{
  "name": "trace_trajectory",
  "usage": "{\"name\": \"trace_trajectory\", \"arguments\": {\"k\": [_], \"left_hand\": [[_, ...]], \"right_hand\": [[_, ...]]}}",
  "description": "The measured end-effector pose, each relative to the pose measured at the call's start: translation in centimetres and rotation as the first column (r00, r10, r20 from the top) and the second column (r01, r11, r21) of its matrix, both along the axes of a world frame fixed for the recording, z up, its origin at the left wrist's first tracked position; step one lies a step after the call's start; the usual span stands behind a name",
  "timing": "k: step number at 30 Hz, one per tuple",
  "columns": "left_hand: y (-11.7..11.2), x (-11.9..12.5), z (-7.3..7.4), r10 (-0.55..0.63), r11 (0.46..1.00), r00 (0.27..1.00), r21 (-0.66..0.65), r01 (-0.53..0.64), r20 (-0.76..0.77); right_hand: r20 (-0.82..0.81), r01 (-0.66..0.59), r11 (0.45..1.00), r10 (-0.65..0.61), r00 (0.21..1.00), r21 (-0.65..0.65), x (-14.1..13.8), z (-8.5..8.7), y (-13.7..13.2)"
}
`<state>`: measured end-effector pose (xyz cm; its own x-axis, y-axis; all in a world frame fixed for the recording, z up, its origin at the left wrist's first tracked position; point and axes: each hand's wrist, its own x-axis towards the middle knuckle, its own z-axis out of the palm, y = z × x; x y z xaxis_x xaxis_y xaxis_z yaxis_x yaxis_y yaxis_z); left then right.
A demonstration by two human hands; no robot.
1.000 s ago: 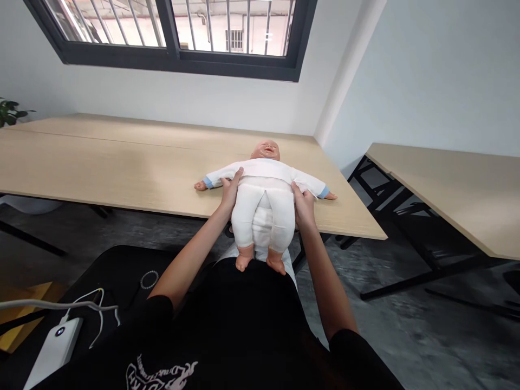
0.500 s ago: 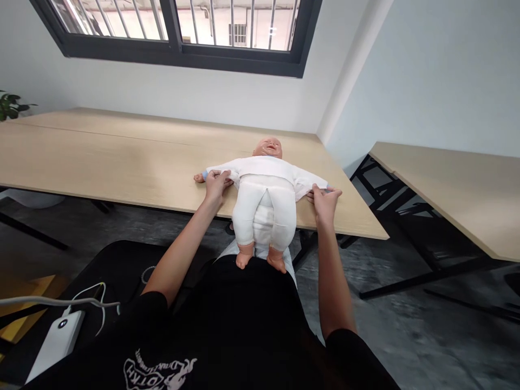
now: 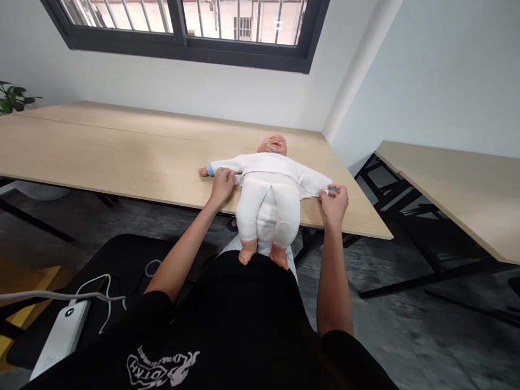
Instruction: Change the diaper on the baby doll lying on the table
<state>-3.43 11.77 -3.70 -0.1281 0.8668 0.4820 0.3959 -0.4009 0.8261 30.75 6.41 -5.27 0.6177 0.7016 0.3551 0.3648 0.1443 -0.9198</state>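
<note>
Your hands have left the waist of the white-clothed plastic baby doll (image 3: 268, 181), supine over the pale wooden table's (image 3: 130, 146) edge: left hand (image 3: 222, 187) pinching loose white shirt cloth (image 3: 239, 179), right hand (image 3: 335, 205) curled at a white sleeve (image 3: 314, 177), hold unclear. Work apparently centres on the shirt.

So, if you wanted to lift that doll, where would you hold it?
Probably hold the doll by its torso, from both sides, below the outspread arms. It lies face up, legs reaching past the edge of the table, so its broad middle seems steadiest.
</note>
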Motion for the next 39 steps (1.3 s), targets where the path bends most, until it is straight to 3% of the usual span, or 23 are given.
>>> {"name": "trace_trajectory", "arguments": {"k": [7, 11, 15, 21, 28, 35, 39], "left_hand": [[0.2, -0.3, 0.0, -0.039, 0.998, 0.987, -0.04, 0.046, 0.155], [-0.2, -0.2, 0.2, -0.037, 0.998, 0.986, -0.05, 0.046, 0.165], [-0.3, -0.3, 0.1, 0.013, 0.998, 0.992, -0.066, -0.005, 0.124], [-0.2, -0.4, -0.2, -0.106, 0.99, 0.994, -0.094, 0.108, 0.021], [0.2, -0.3, -0.9, -0.182, 0.982, 0.983, -0.044, 0.183, 0.022], [0.0, -0.4, -0.8, -0.19, 0.981, 0.957, -0.006, 0.193, -0.221], [0.1, -0.2, -0.7, -0.168, 0.986, 0.954, -0.021, 0.168, -0.25]], "right_hand": [[0.045, 0.022, 0.999, -0.024, 0.999, 0.033, 0.2, -0.5, 0.3], [0.028, 0.023, 0.999, -0.024, 0.999, 0.034, 0.2, -0.5, 0.3], [-0.012, 0.026, 0.999, -0.026, 1.0, 0.025, 0.0, -0.4, 0.2], [-0.012, 0.001, 1.0, -0.001, 1.0, 0.01, -0.2, -0.2, 0.1], [0.043, 0.01, 1.0, -0.009, 0.999, -0.021, -0.4, -0.1, 0.0], [0.075, 0.023, 0.999, -0.02, 0.997, -0.037, -0.7, 0.2, -0.3], [0.07, 0.028, 0.999, -0.025, 0.997, -0.042, -0.8, 0.3, -0.4]]}}
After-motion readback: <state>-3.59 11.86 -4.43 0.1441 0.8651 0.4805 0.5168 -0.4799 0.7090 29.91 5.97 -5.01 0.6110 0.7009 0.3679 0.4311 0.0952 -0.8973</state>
